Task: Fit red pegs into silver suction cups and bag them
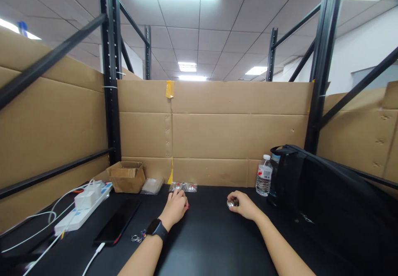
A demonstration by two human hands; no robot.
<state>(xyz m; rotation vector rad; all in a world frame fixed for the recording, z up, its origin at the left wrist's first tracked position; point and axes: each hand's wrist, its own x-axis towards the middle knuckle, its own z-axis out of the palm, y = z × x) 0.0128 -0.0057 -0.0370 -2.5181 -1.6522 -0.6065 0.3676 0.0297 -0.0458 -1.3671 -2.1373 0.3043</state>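
My right hand [243,204] is closed, thumb and fingers around a small round silvery object [231,202] at the tabletop; its exact kind is not clear. My left hand [174,207], with a dark watch [155,228] on the wrist, is curled palm down in front of some small clear plastic packets [190,187]. A bit of something red [188,206] shows beside its thumb, and the rest is covered by the hand. The packets lie against the back cardboard wall and hold shiny pieces with red spots.
Left of my hands are a phone [118,221] on a cable, a white power strip [74,220], a small cardboard box [127,177], a clear bag [151,186] and keyrings [136,238]. At right stand a water bottle [264,176] and a large black bag [329,201]. Cardboard walls [214,135] enclose the black table.
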